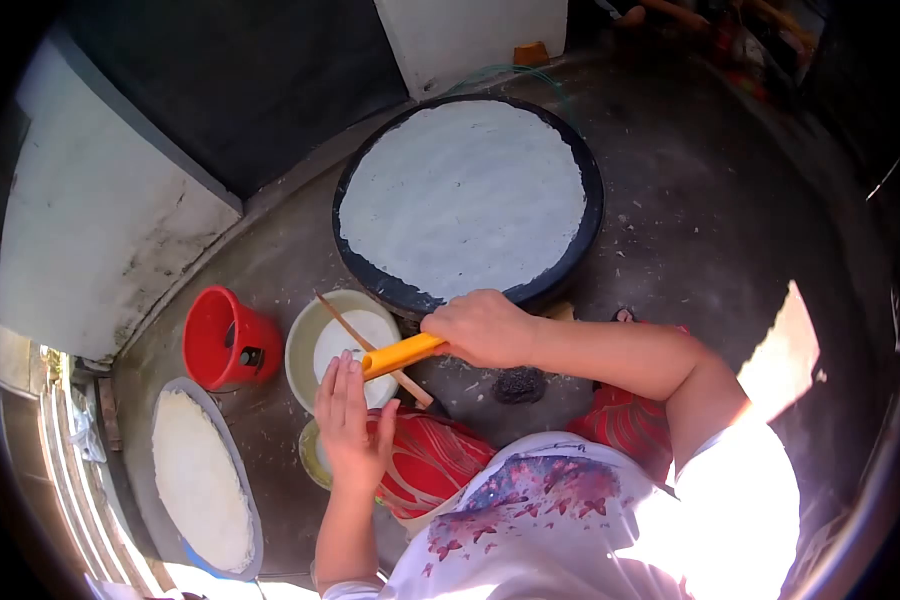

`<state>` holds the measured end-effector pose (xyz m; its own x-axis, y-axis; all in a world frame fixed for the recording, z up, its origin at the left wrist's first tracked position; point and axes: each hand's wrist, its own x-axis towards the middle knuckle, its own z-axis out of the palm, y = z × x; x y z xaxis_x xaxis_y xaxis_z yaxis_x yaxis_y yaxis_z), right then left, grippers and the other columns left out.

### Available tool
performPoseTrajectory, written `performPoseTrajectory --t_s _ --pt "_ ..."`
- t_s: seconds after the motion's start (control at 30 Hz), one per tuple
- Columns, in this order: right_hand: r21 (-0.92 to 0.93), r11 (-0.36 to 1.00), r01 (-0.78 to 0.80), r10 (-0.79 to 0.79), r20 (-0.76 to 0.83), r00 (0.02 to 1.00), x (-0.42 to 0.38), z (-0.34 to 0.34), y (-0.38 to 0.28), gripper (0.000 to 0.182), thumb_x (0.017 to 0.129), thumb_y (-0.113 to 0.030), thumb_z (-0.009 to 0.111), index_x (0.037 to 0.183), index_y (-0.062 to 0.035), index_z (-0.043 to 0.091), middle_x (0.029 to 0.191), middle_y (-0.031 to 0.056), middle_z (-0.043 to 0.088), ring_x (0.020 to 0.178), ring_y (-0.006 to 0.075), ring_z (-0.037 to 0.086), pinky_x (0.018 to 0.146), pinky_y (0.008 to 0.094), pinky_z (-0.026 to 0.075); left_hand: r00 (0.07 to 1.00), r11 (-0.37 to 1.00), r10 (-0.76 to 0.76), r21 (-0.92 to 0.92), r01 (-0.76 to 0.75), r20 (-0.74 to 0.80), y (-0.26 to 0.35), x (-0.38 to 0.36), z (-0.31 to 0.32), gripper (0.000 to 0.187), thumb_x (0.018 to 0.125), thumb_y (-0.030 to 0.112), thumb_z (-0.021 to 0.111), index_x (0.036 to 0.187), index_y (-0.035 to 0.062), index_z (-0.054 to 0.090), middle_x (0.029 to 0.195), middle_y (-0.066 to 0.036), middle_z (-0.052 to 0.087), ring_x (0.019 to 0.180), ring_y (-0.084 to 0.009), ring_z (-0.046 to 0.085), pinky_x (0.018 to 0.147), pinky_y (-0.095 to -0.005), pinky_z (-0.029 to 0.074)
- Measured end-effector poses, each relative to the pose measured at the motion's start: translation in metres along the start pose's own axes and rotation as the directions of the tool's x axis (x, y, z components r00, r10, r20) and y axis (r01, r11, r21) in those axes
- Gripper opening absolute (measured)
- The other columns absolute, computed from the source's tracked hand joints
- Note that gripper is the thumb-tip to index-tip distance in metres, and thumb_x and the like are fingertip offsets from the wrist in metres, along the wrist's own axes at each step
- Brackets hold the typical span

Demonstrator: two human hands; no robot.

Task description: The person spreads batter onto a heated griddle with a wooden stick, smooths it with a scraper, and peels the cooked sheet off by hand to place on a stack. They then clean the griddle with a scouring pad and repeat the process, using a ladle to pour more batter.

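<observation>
My right hand (482, 328) is closed round one end of a yellow tube (404, 355), which points left over a pale bowl (295, 352). At the tube's hollow far end is my left hand (350, 415), its fingers extended and its palm near the opening; whether they touch is unclear. White batter (342, 345) lies in the bowl, and a thin wooden stick (412, 388) rests across the rim beneath the tube. Beyond my hands, a large round dark griddle (592, 215) bears a broad white layer (460, 190) with a ragged edge.
A red bucket (207, 340) stands left of the bowl. Nearer the lower left, an oval tray (256, 520) holds a white sheet. Part of a greenish bowl (313, 458) shows beside my left wrist. White walls and a dark panel rise behind.
</observation>
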<state>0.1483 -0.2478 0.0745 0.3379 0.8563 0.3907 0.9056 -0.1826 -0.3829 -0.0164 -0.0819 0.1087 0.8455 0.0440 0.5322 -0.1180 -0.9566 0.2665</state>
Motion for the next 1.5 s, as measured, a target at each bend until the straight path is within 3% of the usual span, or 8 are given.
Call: performPoseTrajectory --t_s 0.17,0.4,0.73,0.83,1.13,1.27,1.4,1.5 --pt "0.202 0.622 -0.757 0.775 -0.300 0.557 -0.071 -0.050 0.157 0.043 0.069 -0.027 0.068 0.104 -0.0049 0.054 0.089 0.0179 0.062 0.086 0.0312 0.061 0.074 0.0382 0.047 0.979 0.981 -0.194 -0.016 0.195 0.063 -0.026 -0.037 0.007 0.053 0.072 0.004 0.063 0.122 0.0002 0.046 0.134 -0.019 0.036 0.124 -0.0360 0.035 0.100 -0.0419 0.030" --pt "0.177 0.154 -0.972 0.859 -0.510 0.043 -0.139 -0.076 0.286 0.064 0.071 -0.023 0.068 0.128 -0.0093 0.043 0.108 0.0139 0.060 0.097 0.0280 0.059 0.082 0.0362 0.046 0.902 0.903 -0.429 -0.005 0.429 0.045 -0.026 -0.064 0.019 0.039 0.086 0.011 0.047 0.121 -0.0035 0.045 0.134 -0.020 0.034 0.124 -0.0351 0.033 0.102 -0.0418 0.026" --pt "-0.072 0.105 -0.992 0.871 -0.475 0.126 -0.035 -0.097 0.374 0.062 0.076 -0.028 0.064 0.133 -0.0219 0.039 0.114 0.0079 0.059 0.100 0.0244 0.059 0.085 0.0360 0.046 0.887 0.892 -0.452 0.069 0.447 0.095 -0.026 -0.025 0.052 0.045 0.091 0.026 0.039 0.128 0.0022 0.036 0.136 -0.027 0.026 0.124 -0.0442 0.028 0.100 -0.0528 0.023" --pt "0.029 -0.062 -0.998 0.879 -0.472 -0.068 -0.004 -0.107 0.409 0.059 0.077 -0.027 0.063 0.132 -0.0245 0.041 0.116 0.0060 0.058 0.101 0.0229 0.058 0.086 0.0359 0.046 0.911 0.919 -0.394 0.074 0.387 0.119 -0.028 -0.001 0.057 0.045 0.093 0.027 0.039 0.133 0.0079 0.032 0.137 -0.027 0.026 0.124 -0.0451 0.027 0.100 -0.0541 0.024" --pt "-0.211 0.180 -0.961 0.876 -0.410 0.254 0.045 -0.099 0.455 0.053 0.080 -0.025 0.062 0.130 -0.0253 0.044 0.118 0.0047 0.057 0.106 0.0211 0.055 0.088 0.0353 0.044 0.815 0.862 -0.503 0.102 0.496 0.289 -0.048 0.020 0.076 0.043 0.092 0.026 0.041 0.127 0.0015 0.039 0.133 -0.028 0.029 0.120 -0.0462 0.031 0.098 -0.0535 0.025" --pt "-0.142 0.098 -0.985 0.886 -0.439 0.151 0.078 -0.098 0.482 0.056 0.079 -0.026 0.063 0.131 -0.0263 0.043 0.117 0.0051 0.057 0.108 0.0219 0.054 0.090 0.0362 0.043 0.837 0.879 -0.471 0.068 0.472 0.278 -0.062 0.019 0.083 0.042 0.091 0.025 0.041 0.126 0.0002 0.041 0.133 -0.028 0.030 0.120 -0.0461 0.031 0.099 -0.0526 0.025" --pt "-0.371 0.348 -0.861 0.804 -0.354 0.478 0.129 -0.077 0.489 0.054 0.078 -0.029 0.063 0.129 -0.0306 0.044 0.120 0.0038 0.055 0.107 0.0208 0.055 0.088 0.0361 0.044 0.800 0.855 -0.515 0.117 0.506 0.308 -0.066 0.018 0.087 0.041 0.090 0.024 0.042 0.123 -0.0005 0.043 0.133 -0.027 0.030 0.120 -0.0457 0.031 0.099 -0.0523 0.025" --pt "-0.357 0.248 -0.900 0.839 -0.386 0.384 0.148 -0.080 0.516 0.054 0.078 -0.028 0.062 0.128 -0.0307 0.045 0.119 0.0040 0.056 0.107 0.0214 0.054 0.091 0.0379 0.043 0.787 0.841 -0.536 0.114 0.528 0.305 -0.072 0.017 0.083 0.042 0.090 0.025 0.043 0.123 -0.0005 0.045 0.133 -0.027 0.030 0.120 -0.0455 0.031 0.099 -0.0521 0.025"
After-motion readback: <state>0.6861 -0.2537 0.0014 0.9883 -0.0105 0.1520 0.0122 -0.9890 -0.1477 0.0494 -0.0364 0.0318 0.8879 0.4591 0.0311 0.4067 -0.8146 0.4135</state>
